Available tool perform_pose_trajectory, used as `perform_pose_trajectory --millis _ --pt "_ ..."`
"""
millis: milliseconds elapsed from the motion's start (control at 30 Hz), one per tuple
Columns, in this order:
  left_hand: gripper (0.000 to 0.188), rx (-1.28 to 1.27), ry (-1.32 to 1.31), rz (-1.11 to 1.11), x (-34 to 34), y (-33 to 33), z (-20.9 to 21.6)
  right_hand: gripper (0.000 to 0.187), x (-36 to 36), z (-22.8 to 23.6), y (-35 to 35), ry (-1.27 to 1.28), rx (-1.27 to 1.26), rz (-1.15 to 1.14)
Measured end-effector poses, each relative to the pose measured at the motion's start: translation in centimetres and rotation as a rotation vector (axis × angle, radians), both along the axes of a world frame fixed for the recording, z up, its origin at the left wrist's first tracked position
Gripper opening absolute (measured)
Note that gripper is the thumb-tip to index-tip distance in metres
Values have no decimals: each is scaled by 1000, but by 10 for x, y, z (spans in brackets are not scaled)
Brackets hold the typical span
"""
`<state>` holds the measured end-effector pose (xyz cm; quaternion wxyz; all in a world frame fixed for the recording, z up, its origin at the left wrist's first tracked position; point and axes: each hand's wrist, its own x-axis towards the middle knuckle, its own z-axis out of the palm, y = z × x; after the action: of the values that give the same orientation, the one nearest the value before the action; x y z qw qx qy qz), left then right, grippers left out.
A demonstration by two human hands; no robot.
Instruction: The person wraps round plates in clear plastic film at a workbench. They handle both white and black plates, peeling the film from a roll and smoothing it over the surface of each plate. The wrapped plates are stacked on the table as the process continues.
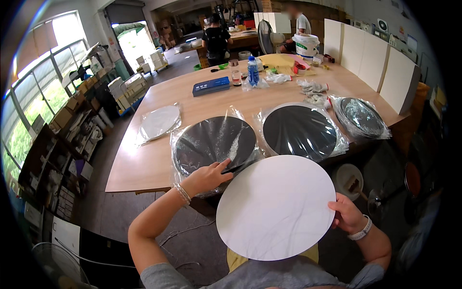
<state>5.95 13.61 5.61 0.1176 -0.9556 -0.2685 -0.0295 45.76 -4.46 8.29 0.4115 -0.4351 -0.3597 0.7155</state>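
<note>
A large white round board (276, 207) is held tilted in front of my body. My right hand (347, 214) grips its right rim, thumb on the face and fingers behind. My left hand (207, 177) is at the near edge of a black disc (211, 142) in clear plastic wrap, its index finger stretched onto the plastic and its thumb apart. The lower fingers are partly hidden. A second wrapped black disc (299, 131) lies to the right, partly overlapped in view by the white board.
On the wooden table (149, 168) lie a wrapped white disc (160, 121), more wrapped discs (361, 117), gloves (313, 87), a blue box (211, 86) and a blue bottle (252, 72). White panels (373, 58) edge the right side. Two people are at the back.
</note>
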Motion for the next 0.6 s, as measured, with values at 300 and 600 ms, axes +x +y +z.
perform_pose_trajectory --millis 300,600 --pt "31 80 -140 63 -8 10 9 22 -10 4 12 126 45 -30" --pt "60 -103 -191 89 2 -4 23 20 -26 -11 19 132 -26 -25"
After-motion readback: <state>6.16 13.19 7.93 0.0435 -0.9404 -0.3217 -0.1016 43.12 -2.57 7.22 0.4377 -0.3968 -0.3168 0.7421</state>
